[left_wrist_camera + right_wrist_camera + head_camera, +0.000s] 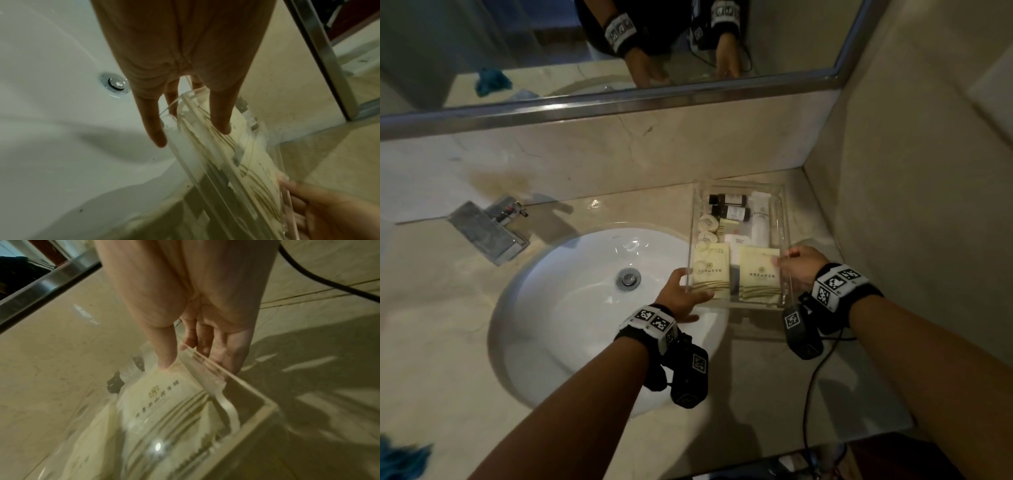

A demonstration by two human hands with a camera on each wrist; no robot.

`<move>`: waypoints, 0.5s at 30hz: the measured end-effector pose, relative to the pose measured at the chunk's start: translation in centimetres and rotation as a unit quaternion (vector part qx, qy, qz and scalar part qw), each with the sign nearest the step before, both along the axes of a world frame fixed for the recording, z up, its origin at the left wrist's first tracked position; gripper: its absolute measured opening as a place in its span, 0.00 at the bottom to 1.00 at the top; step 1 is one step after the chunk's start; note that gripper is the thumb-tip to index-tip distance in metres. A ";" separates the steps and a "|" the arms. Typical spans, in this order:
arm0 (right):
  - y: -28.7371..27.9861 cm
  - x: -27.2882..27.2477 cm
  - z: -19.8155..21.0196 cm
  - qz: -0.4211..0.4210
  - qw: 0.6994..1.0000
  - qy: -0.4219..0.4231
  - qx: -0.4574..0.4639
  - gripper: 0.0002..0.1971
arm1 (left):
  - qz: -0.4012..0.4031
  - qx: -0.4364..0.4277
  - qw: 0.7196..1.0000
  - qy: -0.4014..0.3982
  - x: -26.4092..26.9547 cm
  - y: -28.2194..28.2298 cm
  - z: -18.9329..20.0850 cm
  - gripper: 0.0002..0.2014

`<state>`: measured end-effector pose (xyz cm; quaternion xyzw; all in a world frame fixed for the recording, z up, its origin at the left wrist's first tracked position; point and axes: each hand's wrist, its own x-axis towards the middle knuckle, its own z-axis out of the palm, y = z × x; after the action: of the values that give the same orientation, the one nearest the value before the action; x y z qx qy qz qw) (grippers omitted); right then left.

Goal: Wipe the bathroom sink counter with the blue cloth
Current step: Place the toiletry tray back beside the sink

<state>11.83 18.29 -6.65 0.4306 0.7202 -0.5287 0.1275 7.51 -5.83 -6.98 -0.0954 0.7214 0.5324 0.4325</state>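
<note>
The blue cloth (397,460) lies bunched on the beige counter (431,342) at the bottom left, away from both hands. A clear plastic tray (785,212) of small bottles and cream sachets sits right of the sink, held on both sides. My left hand (681,291) grips its near left corner, thumb (220,116) inside the wall (185,162) and fingers outside. My right hand (798,267) pinches the right wall (257,395), thumb (166,356) inside. A shadow under the tray's near edge suggests it is raised slightly.
The white oval sink (571,308) with its drain fills the middle, and a chrome faucet (489,229) stands behind it on the left. A mirror (619,41) runs along the back and a stone wall (911,171) closes the right. A black cable (811,394) hangs from my right wrist.
</note>
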 end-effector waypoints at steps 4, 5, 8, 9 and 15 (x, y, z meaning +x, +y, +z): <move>-0.5 1.3 0.6 0.002 1.000 -0.004 0.015 0.06 | 0.030 0.027 0.999 -0.002 -0.4 -0.3 -0.3 0.26; -0.7 1.6 0.8 0.004 1.000 -0.014 0.003 0.06 | 0.026 0.026 0.999 0.001 -0.7 -0.4 -0.4 0.27; -1.5 2.5 1.1 -0.008 0.999 -0.020 -0.036 0.06 | 0.003 0.013 1.000 0.022 -1.8 -0.6 -0.3 0.29; -1.7 2.8 1.0 -0.013 0.999 -0.021 -0.042 0.06 | -0.003 0.009 1.000 0.028 -2.3 -0.6 -0.3 0.30; -2.6 3.5 0.2 -0.021 0.998 -0.027 -0.048 0.13 | -0.026 -0.019 0.999 0.043 -5.2 0.3 0.0 0.33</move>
<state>15.37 15.71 -6.49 0.4531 0.6813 -0.5532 0.1565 2.32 -5.56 -7.02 -0.0622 0.7518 0.5106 0.4125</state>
